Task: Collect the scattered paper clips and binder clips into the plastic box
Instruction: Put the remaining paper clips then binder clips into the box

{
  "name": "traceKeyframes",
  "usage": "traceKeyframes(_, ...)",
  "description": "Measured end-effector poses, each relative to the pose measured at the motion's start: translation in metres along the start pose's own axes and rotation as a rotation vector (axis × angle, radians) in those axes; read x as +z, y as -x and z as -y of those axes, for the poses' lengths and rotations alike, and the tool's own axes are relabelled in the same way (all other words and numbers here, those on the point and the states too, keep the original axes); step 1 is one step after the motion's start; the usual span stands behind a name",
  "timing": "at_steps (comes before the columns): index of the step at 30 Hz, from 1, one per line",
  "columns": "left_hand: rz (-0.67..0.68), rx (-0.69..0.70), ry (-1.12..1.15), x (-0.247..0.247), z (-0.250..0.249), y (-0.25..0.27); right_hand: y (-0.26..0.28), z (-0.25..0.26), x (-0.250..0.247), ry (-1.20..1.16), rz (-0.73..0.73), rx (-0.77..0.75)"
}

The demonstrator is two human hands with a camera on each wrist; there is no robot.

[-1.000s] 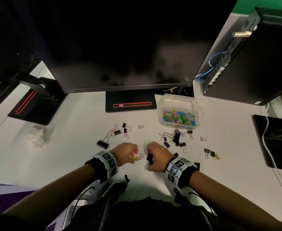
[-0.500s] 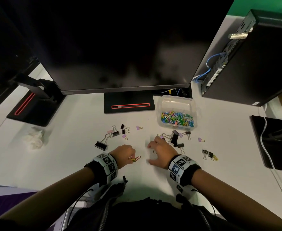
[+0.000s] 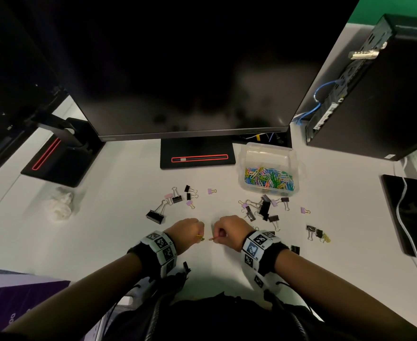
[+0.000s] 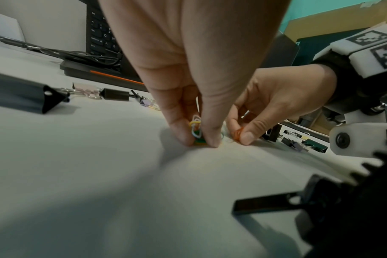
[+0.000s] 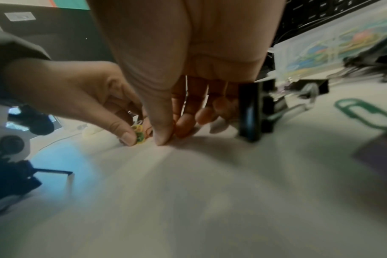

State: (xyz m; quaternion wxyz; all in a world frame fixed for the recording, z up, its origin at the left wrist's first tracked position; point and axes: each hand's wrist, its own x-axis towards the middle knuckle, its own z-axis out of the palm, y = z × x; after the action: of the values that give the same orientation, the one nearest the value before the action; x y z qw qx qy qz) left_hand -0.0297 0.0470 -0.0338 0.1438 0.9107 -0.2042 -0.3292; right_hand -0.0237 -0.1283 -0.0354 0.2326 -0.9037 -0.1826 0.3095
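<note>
Two hands meet at the near middle of a white table (image 3: 108,242), each working small clips off its surface. The left hand (image 3: 186,231) has its grip clamped, thumb and forefinger pinching a small bunch of paper clips (image 4: 196,132) in yellow, green and white, fingertips down on the table. Just beside it, the right hand (image 3: 232,230) pinches an orange paper clip (image 4: 237,134) between thumb and forefinger, its grip likewise closed on the wire; the right wrist view also shows a black binder clip (image 5: 253,111) right beside its curled outer fingers, though whether those fingers hold it cannot be told.

The clear plastic box (image 3: 267,150) stands open farther back and to the right, near the foot of a dark monitor (image 3: 190,70), with a heap of coloured paper clips (image 3: 269,178) already lying inside. Between box and hands, a cluster of black and lilac binder clips (image 3: 264,207) lies scattered; another group of binder clips (image 3: 177,199) sits to the left, with one large black binder clip (image 3: 155,216) nearest the left wrist. A few more clips (image 3: 317,233) rest off to the right. A crumpled white tissue (image 3: 59,205) lies at the far left, and a black computer case (image 3: 375,94) stands at the right rear.
</note>
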Motion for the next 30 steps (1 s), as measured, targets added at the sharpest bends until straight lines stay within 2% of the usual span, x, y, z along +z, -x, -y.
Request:
traceKeyframes(3,0.009,-0.006,0.055,-0.002,0.003,-0.001,0.006,-0.013,-0.017,-0.056,-0.065,0.054)
traceKeyframes(8,0.030,-0.013,0.111,-0.014,0.005,-0.006,0.017,-0.046,-0.074,-0.149,-0.341,0.199)
traceKeyframes(14,-0.049,0.032,0.132,-0.046,-0.007,-0.030,0.014,-0.076,-0.129,-0.105,-0.554,0.363)
traceKeyframes(19,-0.126,0.094,0.210,-0.077,-0.034,-0.060,0.017,-0.087,-0.133,-0.120,-0.515,0.461)
traceKeyframes(25,-0.203,0.105,0.210,-0.105,-0.068,-0.100,0.053,-0.114,-0.119,-0.149,-0.593,0.476)
traceKeyframes(30,-0.301,0.056,0.259,-0.114,-0.096,-0.129,0.089,-0.145,-0.098,-0.131,-0.501,0.637)
